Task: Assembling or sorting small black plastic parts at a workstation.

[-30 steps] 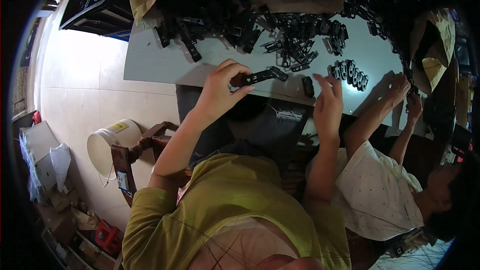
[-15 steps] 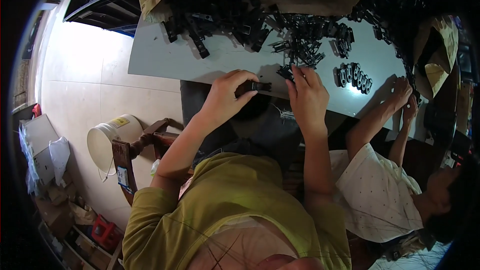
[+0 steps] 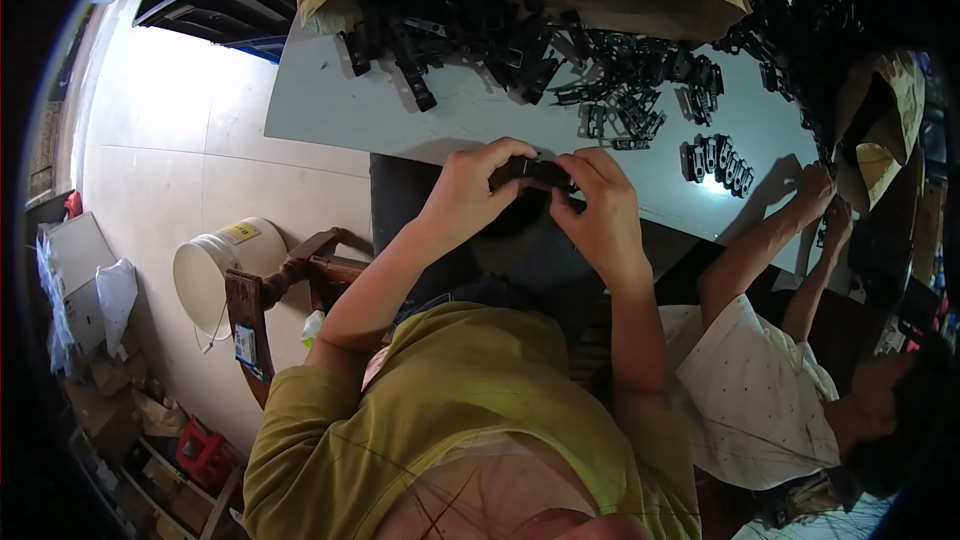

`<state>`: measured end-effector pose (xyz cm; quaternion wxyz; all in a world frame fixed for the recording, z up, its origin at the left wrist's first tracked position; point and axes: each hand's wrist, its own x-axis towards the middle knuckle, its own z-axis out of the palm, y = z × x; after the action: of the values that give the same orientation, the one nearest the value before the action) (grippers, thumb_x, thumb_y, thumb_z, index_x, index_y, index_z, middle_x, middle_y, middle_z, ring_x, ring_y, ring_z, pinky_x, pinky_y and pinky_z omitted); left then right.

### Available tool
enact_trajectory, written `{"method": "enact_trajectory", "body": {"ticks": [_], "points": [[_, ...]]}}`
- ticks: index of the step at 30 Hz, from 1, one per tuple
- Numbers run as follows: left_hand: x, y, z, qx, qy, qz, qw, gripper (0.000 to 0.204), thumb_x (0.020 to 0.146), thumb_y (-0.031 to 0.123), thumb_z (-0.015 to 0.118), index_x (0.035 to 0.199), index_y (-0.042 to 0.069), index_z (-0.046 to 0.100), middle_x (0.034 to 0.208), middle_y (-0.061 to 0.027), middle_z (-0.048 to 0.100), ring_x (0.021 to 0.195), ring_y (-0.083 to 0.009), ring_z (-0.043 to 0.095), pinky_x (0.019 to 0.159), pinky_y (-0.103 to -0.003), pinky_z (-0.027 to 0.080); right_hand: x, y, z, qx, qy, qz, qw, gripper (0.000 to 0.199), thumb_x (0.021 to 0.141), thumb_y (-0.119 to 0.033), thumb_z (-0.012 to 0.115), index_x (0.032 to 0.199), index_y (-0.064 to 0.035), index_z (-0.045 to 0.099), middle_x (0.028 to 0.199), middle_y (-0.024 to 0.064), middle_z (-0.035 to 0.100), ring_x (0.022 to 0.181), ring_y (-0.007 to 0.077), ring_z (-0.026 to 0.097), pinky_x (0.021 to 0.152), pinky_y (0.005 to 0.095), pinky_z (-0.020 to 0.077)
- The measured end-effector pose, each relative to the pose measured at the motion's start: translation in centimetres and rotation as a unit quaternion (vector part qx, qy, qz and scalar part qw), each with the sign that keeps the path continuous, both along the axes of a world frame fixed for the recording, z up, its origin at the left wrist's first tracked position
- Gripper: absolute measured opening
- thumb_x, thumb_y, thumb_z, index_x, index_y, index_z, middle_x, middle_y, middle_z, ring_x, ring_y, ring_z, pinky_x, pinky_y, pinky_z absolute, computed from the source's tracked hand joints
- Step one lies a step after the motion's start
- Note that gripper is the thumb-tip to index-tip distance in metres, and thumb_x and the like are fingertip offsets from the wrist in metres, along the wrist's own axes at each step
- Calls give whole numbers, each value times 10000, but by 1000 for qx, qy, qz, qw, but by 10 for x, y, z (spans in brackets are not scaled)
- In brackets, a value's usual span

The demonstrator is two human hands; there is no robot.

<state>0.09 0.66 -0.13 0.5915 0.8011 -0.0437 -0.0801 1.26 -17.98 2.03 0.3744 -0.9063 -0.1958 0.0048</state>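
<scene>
A small black plastic piece [image 3: 537,171] is held between my two hands, just off the near edge of the grey-white table [image 3: 330,100]. My left hand [image 3: 462,195] is closed around its left end, thumb and fingers pinching it. At the other end, my right hand [image 3: 608,215] is closed with its fingertips on the piece; they hide whether a second small part is there. Beyond my hands lie a heap of longer black pieces [image 3: 415,80] and a pile of small black clip-like parts [image 3: 625,105]. A neat row of black parts [image 3: 715,164] lies to the right.
An open brown paper bag [image 3: 650,12] stands at the table's far side, another paper bag [image 3: 880,130] at right. A co-worker's hands [image 3: 825,200] work at the right edge. On my left are a wooden chair [image 3: 250,300], a white bucket [image 3: 225,265] and a black crate [image 3: 215,0].
My right hand has left the pile of small clip-like parts and come left and nearer, meeting the black piece in my left hand. The view has shifted slightly.
</scene>
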Motion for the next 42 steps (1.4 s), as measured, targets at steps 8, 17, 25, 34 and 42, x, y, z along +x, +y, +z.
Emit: {"method": "enact_trajectory", "body": {"ticks": [8,17,25,34,42], "points": [[-2,-5,2,-36,26,-8,999,332,810,21,665,1137,41,611,984,-131,674,791,-187,674,703,-288,511,-13,10,6,-9,-85,30,996,339,683,30,722,1010,22,630,980,117,560,751,256,601,648,334,503],[3,-4,14,-138,-23,-67,988,150,901,45,559,1030,-14,606,890,-58,632,783,-66,542,703,-234,457,-15,-16,-16,215,231,-32,948,186,801,-109,737,857,14,610,718,20,566,626,75,530,534,221,414],[55,-15,3,80,-210,86,971,165,844,-10,513,996,53,523,931,-107,511,717,-275,595,647,-338,472,29,0,-23,-283,-115,-200,931,284,799,-332,700,922,-88,623,765,66,611,613,256,605,521,351,464],[55,-17,-10,347,-227,60,908,223,775,167,697,947,115,567,963,-44,516,766,-254,618,582,-375,503,63,-68,0,-206,-130,-312,918,217,851,-282,637,899,-70,647,880,100,619,711,318,615,607,393,481],[40,-5,-9,211,-208,70,953,166,800,105,674,945,89,594,901,-64,606,743,-216,620,604,-325,487,80,-90,-19,-259,-115,-313,906,145,820,-128,622,943,-52,620,944,111,582,812,334,602,683,416,488]]}}
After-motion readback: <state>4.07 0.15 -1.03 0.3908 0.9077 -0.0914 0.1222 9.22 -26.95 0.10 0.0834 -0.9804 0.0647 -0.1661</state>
